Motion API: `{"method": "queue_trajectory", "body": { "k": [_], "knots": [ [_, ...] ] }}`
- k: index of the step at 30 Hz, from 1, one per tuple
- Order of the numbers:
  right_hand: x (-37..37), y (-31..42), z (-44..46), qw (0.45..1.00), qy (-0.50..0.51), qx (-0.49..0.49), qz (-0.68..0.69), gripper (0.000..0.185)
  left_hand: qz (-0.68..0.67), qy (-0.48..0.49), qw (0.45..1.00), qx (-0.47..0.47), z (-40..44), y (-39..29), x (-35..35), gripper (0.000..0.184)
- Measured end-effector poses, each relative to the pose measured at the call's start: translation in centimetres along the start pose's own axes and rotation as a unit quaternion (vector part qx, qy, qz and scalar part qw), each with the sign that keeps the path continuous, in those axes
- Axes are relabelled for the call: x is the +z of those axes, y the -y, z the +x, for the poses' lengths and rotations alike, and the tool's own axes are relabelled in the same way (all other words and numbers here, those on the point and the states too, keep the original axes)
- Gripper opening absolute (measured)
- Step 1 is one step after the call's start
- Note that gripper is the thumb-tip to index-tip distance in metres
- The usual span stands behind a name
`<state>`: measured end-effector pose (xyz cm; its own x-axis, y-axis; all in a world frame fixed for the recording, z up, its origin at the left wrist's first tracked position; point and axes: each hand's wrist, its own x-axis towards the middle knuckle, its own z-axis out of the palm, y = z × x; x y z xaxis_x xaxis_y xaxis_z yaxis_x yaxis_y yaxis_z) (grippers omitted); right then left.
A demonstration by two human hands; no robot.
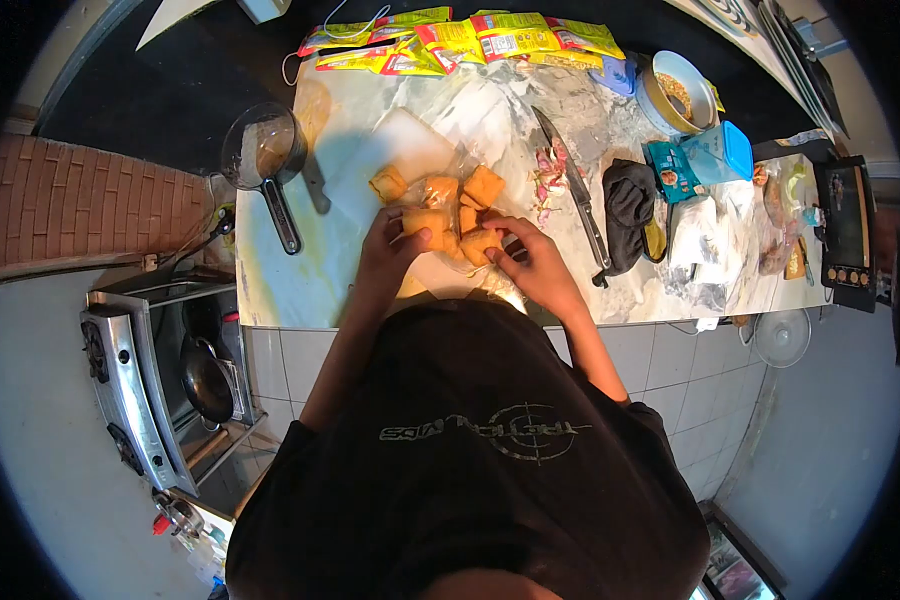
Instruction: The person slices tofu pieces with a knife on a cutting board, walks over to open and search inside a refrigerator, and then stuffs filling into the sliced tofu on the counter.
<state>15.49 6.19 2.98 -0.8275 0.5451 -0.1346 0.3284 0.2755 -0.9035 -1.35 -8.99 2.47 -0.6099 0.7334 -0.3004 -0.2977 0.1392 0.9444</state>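
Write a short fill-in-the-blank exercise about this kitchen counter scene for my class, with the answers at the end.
1. The dark-handled pan lies to the ____ of the left hand, which holds an orange block.
2. The right hand touches another orange block, and a long, pointed ____ lies on the counter to its right.
3. The clear container beside the teal packet has a ____ lid.

Missing words: left; knife; blue.

A marbled counter [280,295] stands over a pale tiled floor [675,385], brick-patterned wall [90,195] to the left.
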Motion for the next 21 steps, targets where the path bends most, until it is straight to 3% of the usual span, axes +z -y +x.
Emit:
{"method": "queue_trajectory", "body": {
  "k": [1, 5, 11, 13, 14, 16, 17, 19, 21],
  "knots": [
    [0.1, 0.0, -0.1, 0.998, -0.007, -0.052, -0.031, 0.034, -0.012, -0.002, 1.000, 0.001, 0.0, 0.0, -0.2, 0.036],
    [-0.1, 1.7, -0.2, 0.999, 0.003, -0.015, -0.036, 0.036, 0.019, -0.005, 1.000, 0.008, 0.2, 0.1, -0.7, 0.033],
    [-0.5, 1.9, 0.8, 0.992, 0.051, -0.087, -0.072, 0.035, -0.047, -0.019, 0.999, -0.001, 0.3, 0.4, -0.6, 0.034],
    [-0.8, 2.8, 1.1, 0.996, 0.073, 0.016, -0.048, 0.031, 0.019, -0.028, 0.998, 0.048, 0.2, -0.8, 0.3, 0.025],
    [-0.7, 2.4, 1.1, 0.996, 0.074, 0.016, -0.048, 0.031, 0.019, -0.029, 0.998, 0.049, 0.5, -0.3, 0.1, 0.025],
    [-0.2, 1.2, 1.3, 0.996, 0.015, -0.048, -0.068, 0.030, 0.237, 0.023, 0.963, 0.128, 1.8, 1.4, -0.6, 0.013],
    [-0.2, 1.3, 1.2, 0.996, 0.016, -0.049, -0.069, 0.030, 0.237, 0.022, 0.963, 0.129, 2.4, 2.0, -0.6, 0.013],
    [-0.4, 1.5, 0.6, 0.991, 0.048, -0.045, -0.113, 0.030, 0.426, -0.061, 0.832, 0.350, 3.1, 2.0, 0.1, 0.009],
    [-0.2, 1.0, 0.2, 0.986, 0.044, -0.057, -0.149, 0.030, 0.442, -0.086, 0.831, 0.326, 2.4, 1.1, 1.8, 0.016]
  ]
}}
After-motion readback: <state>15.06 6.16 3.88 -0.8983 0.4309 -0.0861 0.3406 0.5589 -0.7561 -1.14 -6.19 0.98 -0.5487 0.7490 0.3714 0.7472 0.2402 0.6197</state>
